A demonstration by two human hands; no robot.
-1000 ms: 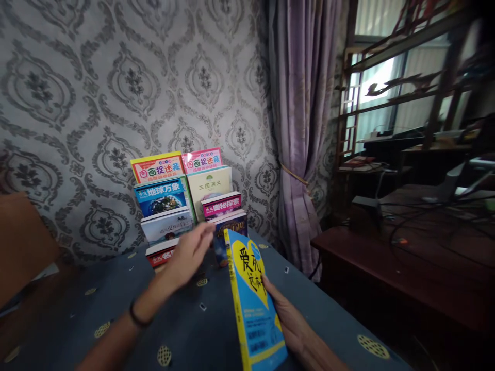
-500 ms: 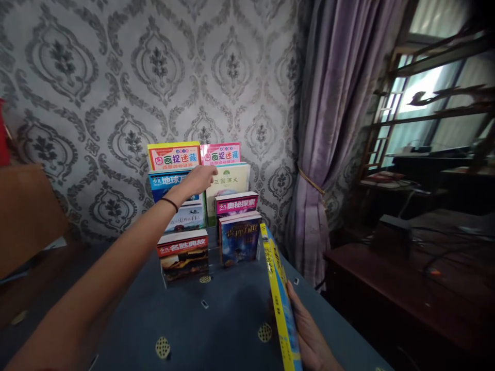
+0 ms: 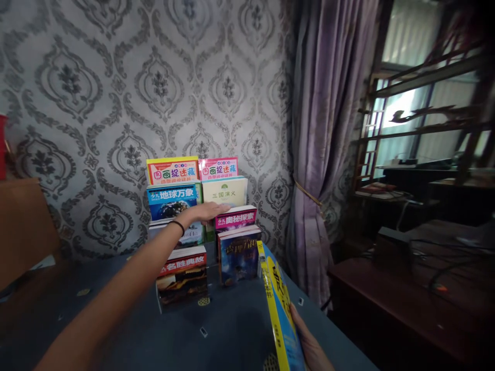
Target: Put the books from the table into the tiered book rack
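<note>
My left hand (image 3: 211, 211) reaches into the tiered books with its fingers stretched out. The fingertips are at the top edge of the magenta book (image 3: 237, 219), in front of the cream book (image 3: 228, 193); whether they touch either one I cannot tell. My right hand (image 3: 309, 342) grips a yellow-spined blue book (image 3: 280, 304) upright, low on the right. A dark blue book (image 3: 240, 257) stands below the magenta one. In the left column are a blue book with a globe (image 3: 166, 206), a pale book partly behind my wrist, and a red-topped book (image 3: 183, 278) in front.
Two picture books, one yellow-edged (image 3: 172, 170) and one pink (image 3: 218, 169), stand at the back against the patterned wall (image 3: 228, 87). The blue-grey table (image 3: 232, 330) bears small yellow dotted patches (image 3: 203, 301). A cardboard box (image 3: 25, 226) is left; a purple curtain (image 3: 325, 129) and dark red desk (image 3: 386, 299) are right.
My left hand has moved down and right, from the cream book's upper edge to the magenta book's top. The right-hand book has turned to show more cover. The view has tilted up slightly.
</note>
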